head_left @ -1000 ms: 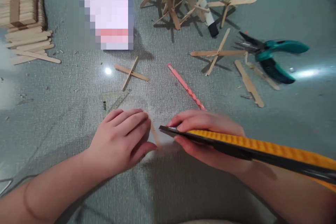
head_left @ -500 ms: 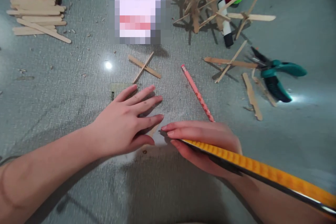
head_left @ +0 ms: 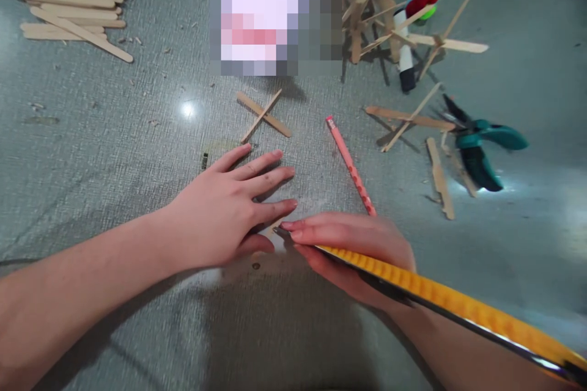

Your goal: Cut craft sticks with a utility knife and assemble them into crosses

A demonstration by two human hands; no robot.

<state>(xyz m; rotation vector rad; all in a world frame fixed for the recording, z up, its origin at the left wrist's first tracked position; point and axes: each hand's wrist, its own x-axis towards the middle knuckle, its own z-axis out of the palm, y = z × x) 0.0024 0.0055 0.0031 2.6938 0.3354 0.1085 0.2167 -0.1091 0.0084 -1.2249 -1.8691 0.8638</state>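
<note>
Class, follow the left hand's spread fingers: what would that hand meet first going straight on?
Most likely the pink pencil, lying across the way the left hand points, though depth is hard to judge from one view.

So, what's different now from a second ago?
The left hand has uncurled, fingers now spread and covering more of the set square; the view has shifted too. The right hand still grips the yellow cutter, and the pencil and pliers lie where they were.
</note>
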